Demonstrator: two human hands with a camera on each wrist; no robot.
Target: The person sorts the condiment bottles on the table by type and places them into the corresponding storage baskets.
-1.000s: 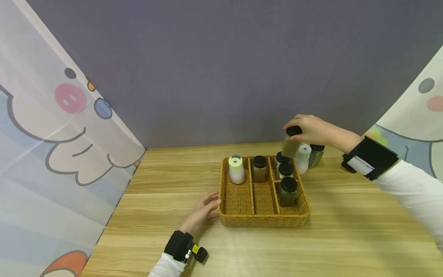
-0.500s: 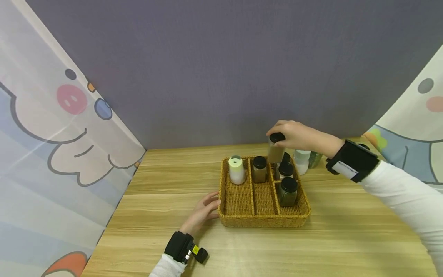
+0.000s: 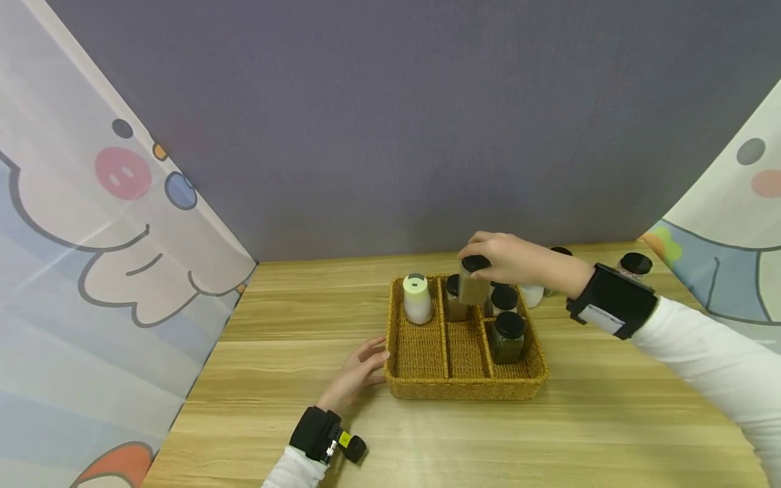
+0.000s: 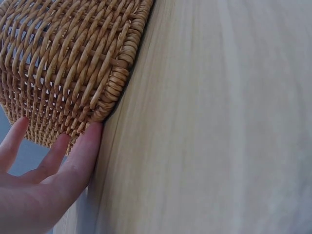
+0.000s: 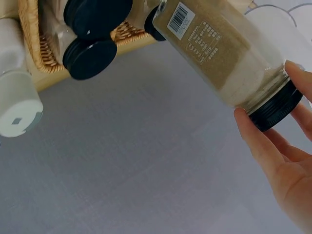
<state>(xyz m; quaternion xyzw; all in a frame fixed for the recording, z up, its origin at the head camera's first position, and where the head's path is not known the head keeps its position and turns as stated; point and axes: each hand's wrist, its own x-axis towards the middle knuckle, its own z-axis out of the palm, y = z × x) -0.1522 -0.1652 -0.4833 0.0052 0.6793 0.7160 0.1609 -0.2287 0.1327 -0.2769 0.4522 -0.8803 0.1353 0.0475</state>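
Observation:
My right hand (image 3: 503, 259) grips a clear spice jar (image 3: 472, 288) by its black lid, over the middle compartment of a woven basket (image 3: 464, 390). Brownish powder fills much of it, and a barcode label shows in the right wrist view. Behind it in that compartment stands another jar of brown powder (image 3: 453, 308), partly hidden. My left hand (image 3: 356, 373) touches the basket's left side with extended fingertips, low on the weave in the left wrist view. The basket's left compartment holds a white bottle with a pale yellow-green cap (image 3: 417, 301).
In the basket's right compartments stand a jar of green herbs (image 3: 508, 342) and a black-lidded jar (image 3: 504, 298), with another partly hidden behind. A white bottle (image 3: 532, 295) stands right of the basket. Farther right is a black-lidded jar (image 3: 635, 264). A grey wall rises behind the table.
My right hand has carried the jar left and lower, from over the right compartments to the middle one. My left hand and the basket have stayed put.

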